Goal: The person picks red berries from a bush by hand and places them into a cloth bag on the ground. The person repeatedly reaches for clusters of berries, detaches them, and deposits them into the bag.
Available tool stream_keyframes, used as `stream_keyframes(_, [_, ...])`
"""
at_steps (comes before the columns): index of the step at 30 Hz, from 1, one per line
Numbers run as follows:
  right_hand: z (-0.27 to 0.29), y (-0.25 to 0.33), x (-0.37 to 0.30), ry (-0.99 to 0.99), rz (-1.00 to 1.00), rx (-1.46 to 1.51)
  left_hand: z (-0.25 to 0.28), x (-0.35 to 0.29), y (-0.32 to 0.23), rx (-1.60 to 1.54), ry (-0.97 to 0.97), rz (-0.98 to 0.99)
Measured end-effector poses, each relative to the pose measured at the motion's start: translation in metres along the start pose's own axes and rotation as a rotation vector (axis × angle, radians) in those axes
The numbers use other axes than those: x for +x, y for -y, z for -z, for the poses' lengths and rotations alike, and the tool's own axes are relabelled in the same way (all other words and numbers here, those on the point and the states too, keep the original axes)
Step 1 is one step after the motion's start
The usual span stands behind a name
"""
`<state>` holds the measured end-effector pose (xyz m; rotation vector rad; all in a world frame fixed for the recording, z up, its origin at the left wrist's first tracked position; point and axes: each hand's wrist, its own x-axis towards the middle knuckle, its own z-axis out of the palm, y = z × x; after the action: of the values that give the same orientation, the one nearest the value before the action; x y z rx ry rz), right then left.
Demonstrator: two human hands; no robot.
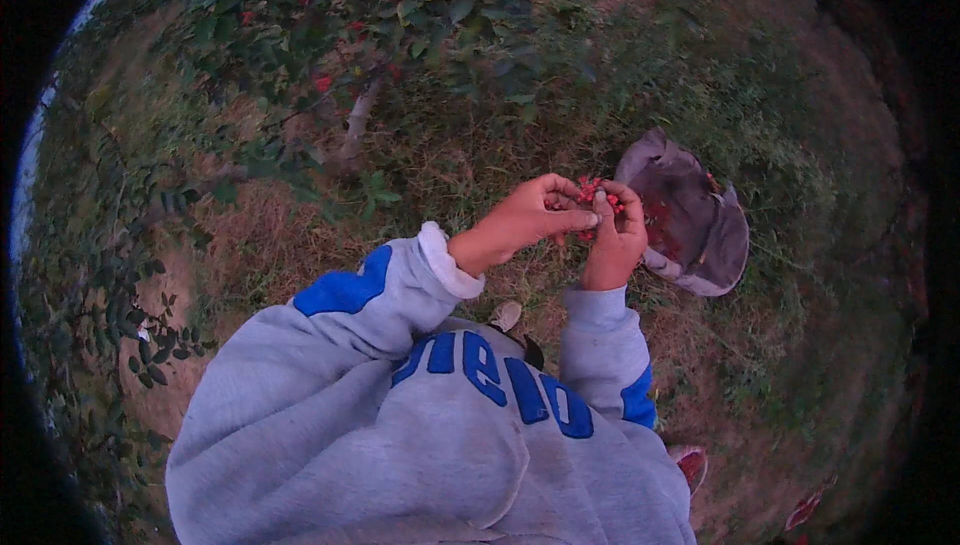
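Note:
A cluster of small red berries (588, 189) is held in front of me between my two hands. My left hand (522, 222) comes in from the left, its thumb and fingers closed on the cluster. From the other side my right hand (619, 237) pinches the same cluster, fingers bent and thumb pressed in. The fingertips nearly meet, and they hide part of the berries. Just right of my right hand is a greyish-purple cloth bag (731, 241) with its mouth open. Some red bits show inside it.
Leafy branches (450, 5) with a few red clusters (322, 83) hang ahead and to the left. A pale trunk (359, 123) rises from dry grass. Green weeds (780, 145) grow around the bag. My shoes (507, 316) show below my sleeves.

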<state>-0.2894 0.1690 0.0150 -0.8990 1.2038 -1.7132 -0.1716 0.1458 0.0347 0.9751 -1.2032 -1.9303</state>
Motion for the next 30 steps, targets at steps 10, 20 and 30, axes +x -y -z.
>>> stream_keyframes(10, [-0.011,0.0,0.001,-0.046,-0.147,0.292,0.011,0.003,0.011,-0.357,0.065,0.051])
stream_keyframes(20, [-0.018,-0.009,0.002,-0.045,0.019,0.011,0.015,0.003,0.001,-0.33,0.002,0.119])
stream_keyframes(30, [-0.006,-0.016,0.011,0.017,-0.381,0.716,0.019,0.002,0.014,-0.545,0.01,0.083])
